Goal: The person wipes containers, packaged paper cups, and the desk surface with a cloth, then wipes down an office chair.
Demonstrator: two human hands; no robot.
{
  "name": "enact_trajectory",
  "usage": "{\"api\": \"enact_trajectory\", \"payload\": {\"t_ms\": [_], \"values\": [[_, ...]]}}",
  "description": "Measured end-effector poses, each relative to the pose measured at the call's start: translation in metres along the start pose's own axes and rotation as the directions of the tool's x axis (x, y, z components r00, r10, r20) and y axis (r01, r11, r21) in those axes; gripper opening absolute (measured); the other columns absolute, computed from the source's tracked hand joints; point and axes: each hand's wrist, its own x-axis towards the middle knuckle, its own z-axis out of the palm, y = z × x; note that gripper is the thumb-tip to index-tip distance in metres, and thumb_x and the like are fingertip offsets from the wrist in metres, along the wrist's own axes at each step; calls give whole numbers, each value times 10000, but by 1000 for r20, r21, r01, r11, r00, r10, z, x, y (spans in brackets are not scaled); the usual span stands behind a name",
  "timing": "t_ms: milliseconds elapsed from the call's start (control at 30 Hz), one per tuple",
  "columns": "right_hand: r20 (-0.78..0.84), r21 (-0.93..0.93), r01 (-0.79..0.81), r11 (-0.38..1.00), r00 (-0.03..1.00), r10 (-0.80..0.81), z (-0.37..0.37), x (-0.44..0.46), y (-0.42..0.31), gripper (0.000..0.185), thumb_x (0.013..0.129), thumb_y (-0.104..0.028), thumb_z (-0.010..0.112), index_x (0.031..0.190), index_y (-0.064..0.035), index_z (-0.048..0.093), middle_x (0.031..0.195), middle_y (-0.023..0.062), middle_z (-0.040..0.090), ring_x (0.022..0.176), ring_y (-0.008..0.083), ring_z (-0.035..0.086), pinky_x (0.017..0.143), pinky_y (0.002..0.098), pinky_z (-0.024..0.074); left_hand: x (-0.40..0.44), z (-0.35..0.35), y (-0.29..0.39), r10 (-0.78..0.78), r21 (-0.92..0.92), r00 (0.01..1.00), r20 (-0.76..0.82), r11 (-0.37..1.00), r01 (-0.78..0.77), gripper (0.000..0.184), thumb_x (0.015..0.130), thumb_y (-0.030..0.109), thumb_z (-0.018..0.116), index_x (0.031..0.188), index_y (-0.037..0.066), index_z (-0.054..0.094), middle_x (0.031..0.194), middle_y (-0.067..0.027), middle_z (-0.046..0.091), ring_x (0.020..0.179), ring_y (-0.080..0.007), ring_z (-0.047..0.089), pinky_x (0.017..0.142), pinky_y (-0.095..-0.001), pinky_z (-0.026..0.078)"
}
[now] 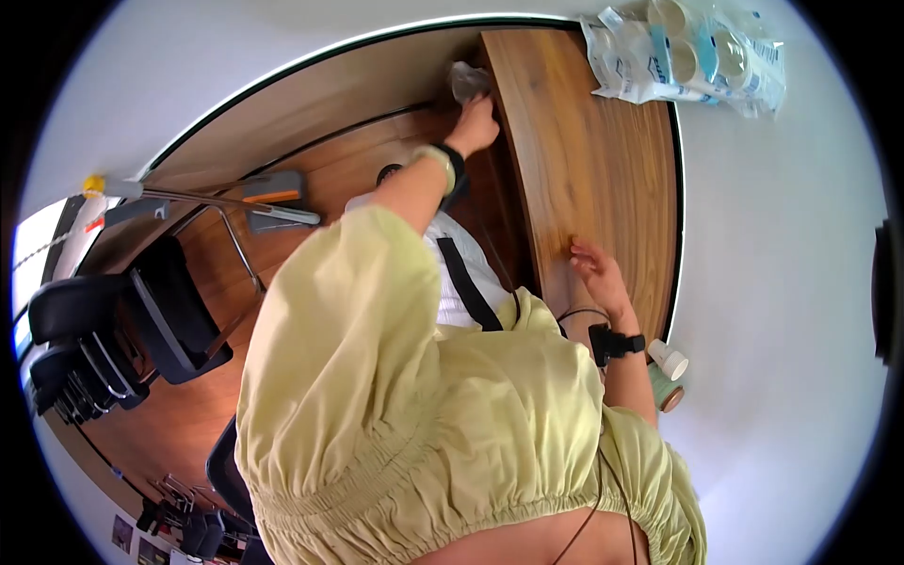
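Note:
My left hand (474,127), with a black band and a pale band at the wrist, reaches forward beside the long edge of a wooden panel (584,132). Its fingers are closed on a crumpled clear plastic bag (466,79). Over the nearer part of the panel is my right hand (600,275), its fingers loosely spread and holding nothing. Whether it touches the wood I cannot tell. Between my arms lies something white with a black strap (463,282), partly hidden by my yellow-green top.
Clear packs of paper cups (686,56) lie on the white surface (772,282) at the right. A loose paper cup (669,359) and a green roll (666,388) are near my right forearm. At left are black chairs (174,311) and a grey dustpan (275,198).

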Motion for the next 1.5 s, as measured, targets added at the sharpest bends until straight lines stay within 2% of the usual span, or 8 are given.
{"api": "enact_trajectory", "payload": {"t_ms": [67,333,567,833,1133,1267,1333,1500], "values": [[-2,8,-8,1000,1000,8,1,-20,11,399,886,-27,591,1283,-9,570,1122,141,668,993,192,651,860,290,511,30,9,-1,166,623,907,386,679,-389,602,822,90,544,1415,57,450,1496,-214,364,1368,-404,327,1114,-445,304],[23,-13,-110,994,994,110,-14,-65,23,415,913,-13,584,1324,0,533,1182,118,645,1066,179,608,899,295,490,21,144,-95,-69,747,778,625,340,-571,771,854,374,563,1521,139,257,1573,-131,240,1440,-382,180,1139,-593,181],[25,-18,-103,995,994,103,-14,-78,41,421,924,-38,575,1338,5,520,1200,147,641,1111,210,601,930,312,483,-156,247,-83,-285,524,446,848,330,-785,685,901,431,496,1521,222,293,1594,-81,213,1481,-325,75,1168,-601,124],[0,35,-73,997,997,73,-10,-82,68,406,922,-60,607,1320,-13,545,1150,113,648,1061,190,608,912,299,482,-255,178,22,374,6,196,906,452,-892,525,819,176,559,1343,165,558,1471,-73,455,1399,-302,345,1152,-489,258],[-5,105,-93,990,996,94,-17,-79,67,411,929,-60,605,1333,-30,539,1152,84,644,1050,166,593,914,287,469,-242,187,24,147,130,443,884,834,-536,444,863,171,574,1298,84,584,1376,-180,527,1301,-327,466,1087,-393,361],[-80,183,-90,979,991,106,-30,-93,77,413,929,-82,613,1331,-30,541,1170,92,644,1057,173,592,919,296,469,-190,79,56,-243,216,618,748,969,120,292,864,230,618,1080,52,701,992,-164,699,924,-274,655,817,-362,510],[-148,212,-92,973,981,125,-38,-103,80,411,928,-94,618,1326,-27,545,1172,99,644,1057,176,593,917,301,470,-155,3,76,-320,-150,603,731,786,599,473,900,284,598,1286,16,551,1283,-185,582,1188,-311,545,1004,-378,432],[-302,256,-120,959,933,198,-51,-138,99,405,921,-99,626,1310,-13,551,1159,110,649,1036,178,598,895,304,481,-89,-85,85,-345,-887,886,309,232,399,456,985,307,512,1374,70,486,1306,-121,580,1149,-286,590,973,-415,488]]}}
